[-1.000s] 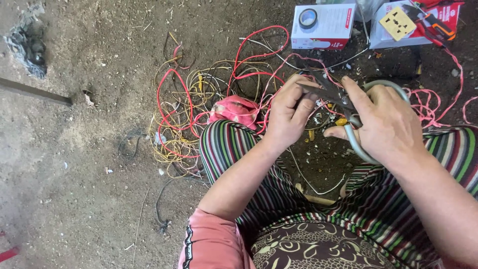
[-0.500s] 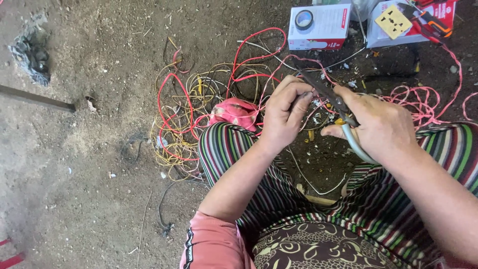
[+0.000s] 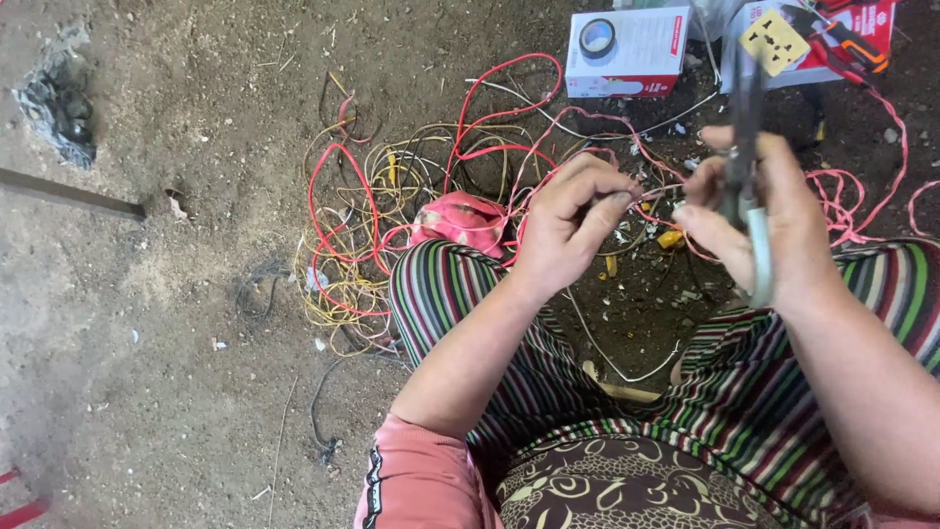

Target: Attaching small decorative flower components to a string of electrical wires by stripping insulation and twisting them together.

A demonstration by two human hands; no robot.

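above the wire pile (image 3: pixel 411 206), the left hand (image 3: pixel 568 225) curls, fingertips pinching a thin wire end (image 3: pixel 627 199). beside it, the right hand (image 3: pixel 759 220) grips grey-handled pliers (image 3: pixel 749 147) upright, now raised and apart from the left. beyond the pile, a white box (image 3: pixel 627 54) carries a tape roll (image 3: pixel 597 37).

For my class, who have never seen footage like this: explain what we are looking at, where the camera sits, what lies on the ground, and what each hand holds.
The one picture comes from a camera worn on a person's head, looking down at their own lap and bare hands. The person sits on a dirt floor in striped trousers. The left hand pinches the end of a thin wire. The right hand closes around a grey-handled tool, probably pliers or cutters. On the ground lies a tangle of red and yellow wires. Further off sits a white box with a tape roll on it, and a yellow socket plate.
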